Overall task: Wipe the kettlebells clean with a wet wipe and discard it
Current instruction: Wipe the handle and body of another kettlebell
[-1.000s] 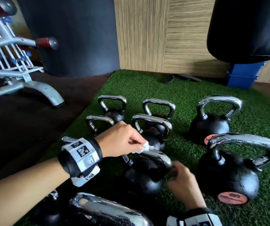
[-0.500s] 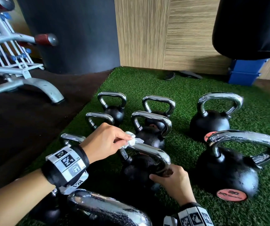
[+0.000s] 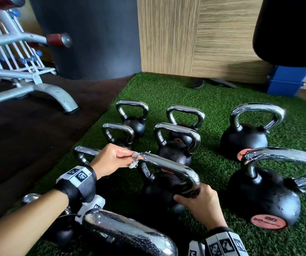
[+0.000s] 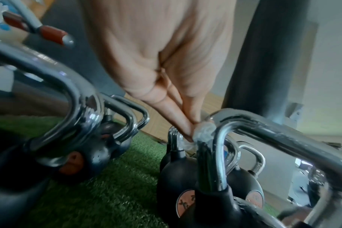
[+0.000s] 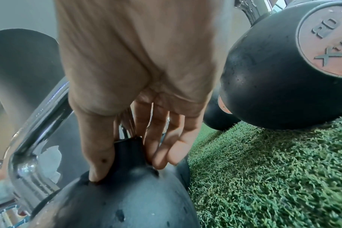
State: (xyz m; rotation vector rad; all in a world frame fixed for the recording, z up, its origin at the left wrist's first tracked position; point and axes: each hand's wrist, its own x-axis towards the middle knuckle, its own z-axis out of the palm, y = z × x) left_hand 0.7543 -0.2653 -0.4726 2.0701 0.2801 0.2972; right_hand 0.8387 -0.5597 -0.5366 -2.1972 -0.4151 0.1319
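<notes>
The left hand [image 3: 111, 159] pinches the wet wipe [image 3: 135, 159] against the left end of the middle kettlebell's [image 3: 163, 189] chrome handle, rubbing it. The right hand [image 3: 202, 204] curls its grip around the handle's right base, likely steadying it.

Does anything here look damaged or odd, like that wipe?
The wet wipe looks frayed and wadded into a small lump, pinched by the left hand against the chrome handle. The big kettlebell on the right shows scuffed, speckled paint. Nothing seems spilled or toppled.
</notes>
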